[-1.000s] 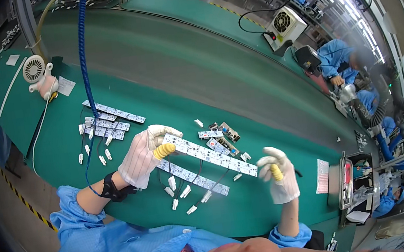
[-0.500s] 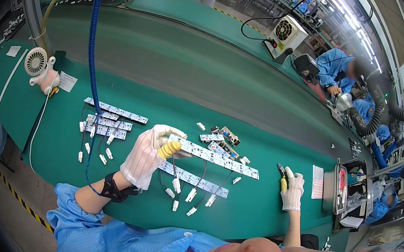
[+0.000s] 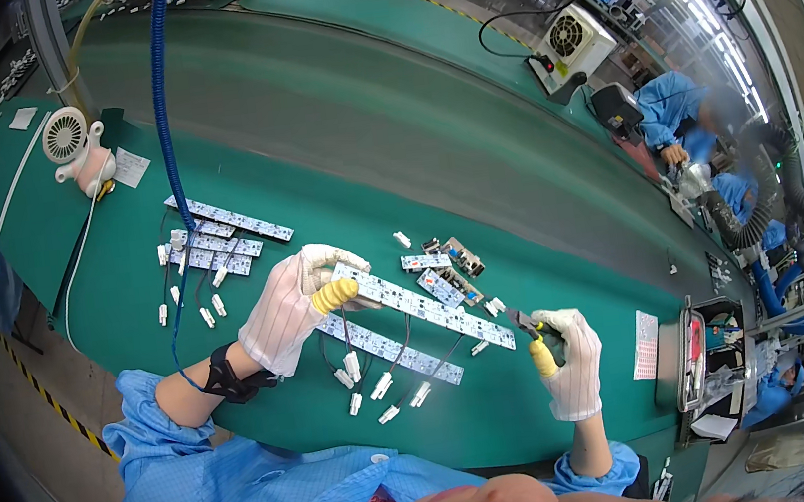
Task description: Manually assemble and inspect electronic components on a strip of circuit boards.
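Currently | left hand (image 3: 281,312): grips circuit strip (image 3: 424,308) | right hand (image 3: 573,366): holds pliers (image 3: 527,324)

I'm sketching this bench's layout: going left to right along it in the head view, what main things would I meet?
White-and-pink fan → group of circuit strips → gloved left hand → circuit strip it holds → gloved right hand gripping pliers → red-and-white sheet → metal container.
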Demonstrator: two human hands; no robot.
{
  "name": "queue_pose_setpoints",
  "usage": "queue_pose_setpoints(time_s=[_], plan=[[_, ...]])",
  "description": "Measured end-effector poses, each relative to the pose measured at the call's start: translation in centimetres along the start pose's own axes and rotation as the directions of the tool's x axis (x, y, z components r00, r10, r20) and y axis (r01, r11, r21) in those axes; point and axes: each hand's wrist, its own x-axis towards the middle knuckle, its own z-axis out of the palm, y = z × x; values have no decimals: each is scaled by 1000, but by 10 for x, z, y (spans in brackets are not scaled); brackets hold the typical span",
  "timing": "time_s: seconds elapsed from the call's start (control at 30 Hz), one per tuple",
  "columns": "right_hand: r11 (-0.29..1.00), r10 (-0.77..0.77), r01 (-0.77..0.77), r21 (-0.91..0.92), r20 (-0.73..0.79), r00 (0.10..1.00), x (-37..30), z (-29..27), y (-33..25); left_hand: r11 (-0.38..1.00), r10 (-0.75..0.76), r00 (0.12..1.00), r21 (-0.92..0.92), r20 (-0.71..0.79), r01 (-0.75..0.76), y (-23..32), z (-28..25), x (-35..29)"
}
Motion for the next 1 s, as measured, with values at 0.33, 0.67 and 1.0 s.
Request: queue_pose_setpoints(time_s=[0.33, 0.67, 1.0], plan=[[997, -40, 37, 61, 50, 998, 24, 8, -9, 997, -77, 994, -14, -74, 77, 3, 5, 3], [996, -72, 78, -52, 114, 991, 18, 7, -11, 873, 103, 992, 485, -71, -56, -2, 0, -1], [992, -68, 82, -92, 143, 987, 23, 13, -8, 859, 140, 990, 498, -8, -118, -2, 2, -3]])
